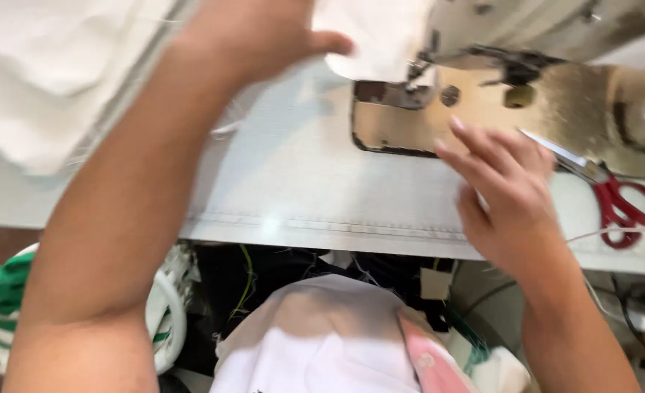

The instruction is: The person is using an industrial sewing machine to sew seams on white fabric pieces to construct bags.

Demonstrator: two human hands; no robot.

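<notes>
My left hand [257, 33] reaches far across the sewing table and pinches a piece of white fabric [381, 33] right beside the needle area of the sewing machine [497, 29]. My right hand [508, 193] hovers with spread fingers over the table, just right of the worn metal needle plate [388, 120], holding nothing. The machine's head fills the top right of the view.
Red-handled scissors [617, 196] lie on the machine bed at the right. A stack of white cloth [46, 73] sits at the top left. The pale table [301, 189] has a front edge; below it are dark wires, a green-and-white bundle [2, 298] and my lap.
</notes>
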